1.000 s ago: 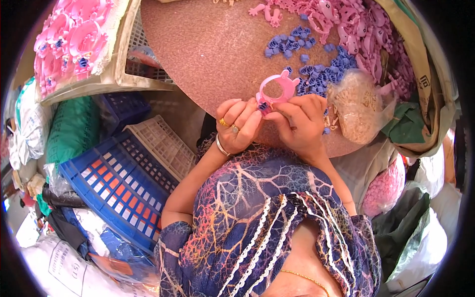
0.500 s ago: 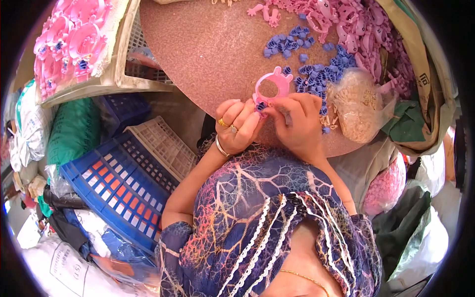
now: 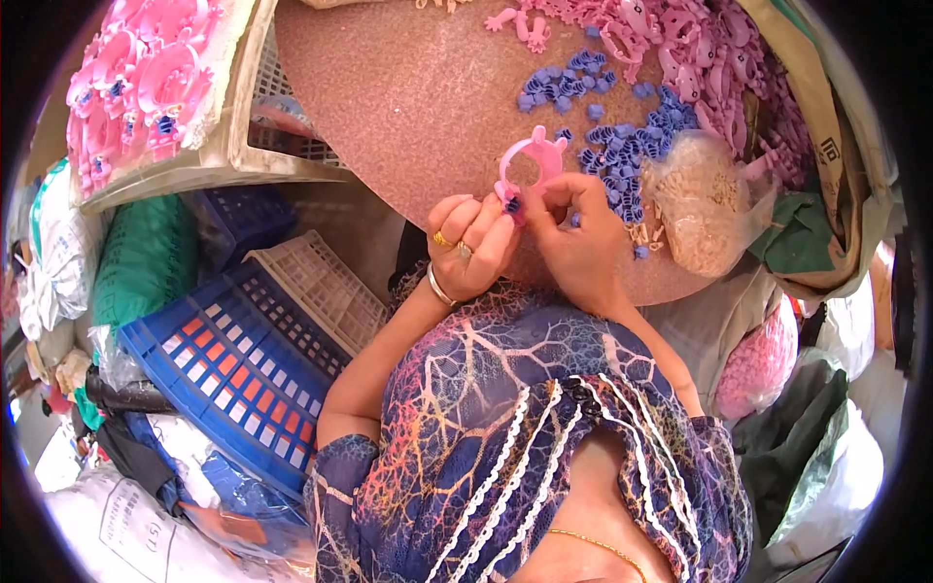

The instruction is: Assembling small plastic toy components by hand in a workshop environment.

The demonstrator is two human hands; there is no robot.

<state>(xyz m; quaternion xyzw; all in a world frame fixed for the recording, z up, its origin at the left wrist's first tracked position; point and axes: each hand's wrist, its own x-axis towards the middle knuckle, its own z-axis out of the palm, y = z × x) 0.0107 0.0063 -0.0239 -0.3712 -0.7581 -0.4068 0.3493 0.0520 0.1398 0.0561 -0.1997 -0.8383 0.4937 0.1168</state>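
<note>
Over the near edge of the round table, my left hand (image 3: 470, 251) is closed, pinching the lower end of a pink plastic ring-shaped piece (image 3: 554, 157) with two small ears. A small dark blue part (image 3: 513, 205) sits at the ring's lower end, beside my left fingertips. My right hand (image 3: 587, 243) is closed too, its thumb and forefinger on the ring's lower right side. A bit of blue shows by the curled right fingers; whether they hold it, I cannot tell. Loose blue plastic parts (image 3: 622, 160) lie just beyond my right hand.
Pink plastic pieces (image 3: 685, 58) are heaped at the table's (image 3: 389, 107) far right. A clear bag of small beige parts (image 3: 698, 209) lies near right. At far left, finished-looking pink pieces (image 3: 165, 83) rest on a cream crate (image 3: 228, 160). A blue basket (image 3: 233, 369) stands below left.
My right thumb and forefinger have moved from beside the blue part up onto the ring's lower right side. The ring has shifted slightly; my left hand stays nearly in place.
</note>
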